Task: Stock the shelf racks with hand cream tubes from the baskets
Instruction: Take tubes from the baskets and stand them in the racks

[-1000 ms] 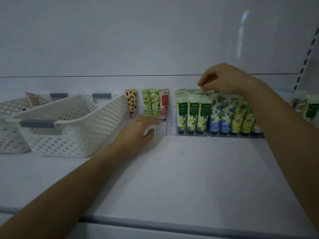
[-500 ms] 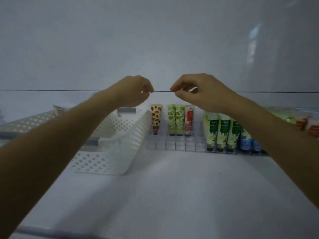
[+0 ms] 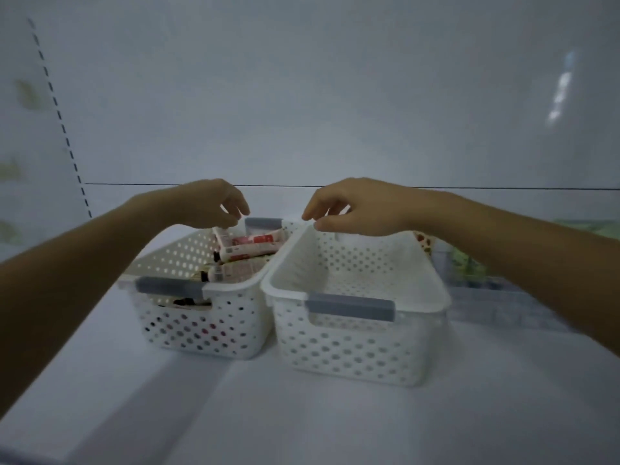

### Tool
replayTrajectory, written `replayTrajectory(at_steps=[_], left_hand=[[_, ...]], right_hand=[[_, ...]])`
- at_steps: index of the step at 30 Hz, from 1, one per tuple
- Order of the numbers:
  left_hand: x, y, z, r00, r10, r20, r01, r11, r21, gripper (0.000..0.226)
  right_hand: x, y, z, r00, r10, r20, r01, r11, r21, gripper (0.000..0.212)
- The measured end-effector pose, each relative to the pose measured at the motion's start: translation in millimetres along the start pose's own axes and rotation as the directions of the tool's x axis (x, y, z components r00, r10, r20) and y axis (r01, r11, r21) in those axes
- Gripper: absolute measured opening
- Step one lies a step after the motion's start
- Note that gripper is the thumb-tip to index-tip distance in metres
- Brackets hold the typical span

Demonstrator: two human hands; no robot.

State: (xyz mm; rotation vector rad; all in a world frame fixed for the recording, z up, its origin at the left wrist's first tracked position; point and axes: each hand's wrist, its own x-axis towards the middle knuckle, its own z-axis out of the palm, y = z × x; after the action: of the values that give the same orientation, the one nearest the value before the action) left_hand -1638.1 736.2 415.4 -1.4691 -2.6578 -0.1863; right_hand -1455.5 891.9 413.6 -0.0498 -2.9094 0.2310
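Two white perforated baskets stand side by side on the white shelf. The left basket (image 3: 188, 317) holds several pink-and-red hand cream tubes (image 3: 255, 245). The right basket (image 3: 352, 344) shows no tubes inside. My left hand (image 3: 208, 203) hangs over the far end of the left basket, its fingertips pinched on the top of one upright hand cream tube (image 3: 222, 237). My right hand (image 3: 355, 206) hovers over the far rim of the right basket, fingers loosely curled and holding nothing. The clear shelf rack (image 3: 486, 300) lies blurred at the right, behind my right forearm.
Green and patterned tubes (image 3: 466, 263) stand blurred in the rack at right, and a strawberry-print tube (image 3: 424, 243) shows behind the right basket. A slotted shelf upright (image 3: 60, 122) runs up the left side. The white back wall rises close behind the baskets.
The view has swung left from the rack to the two baskets. Both hands have come down from in front of the wall to the baskets' far ends, the left one onto a tube.
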Motion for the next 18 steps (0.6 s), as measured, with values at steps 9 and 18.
replayTrajectory(at_steps=[9,18], left_hand=[[38,-24,29,0.964,0.142,0.223,-0.153,0.988,0.034,0.03],[46,-35,44,0.992,0.127,-0.018,-0.128,0.99,-0.055,0.043]], right_hand=[[62,-20,26,0.993,0.075,0.092,-0.068,0.995,-0.077,0.027],[100,-36,43,0.895,0.2,0.397,-0.156,0.978,-0.141,0.032]])
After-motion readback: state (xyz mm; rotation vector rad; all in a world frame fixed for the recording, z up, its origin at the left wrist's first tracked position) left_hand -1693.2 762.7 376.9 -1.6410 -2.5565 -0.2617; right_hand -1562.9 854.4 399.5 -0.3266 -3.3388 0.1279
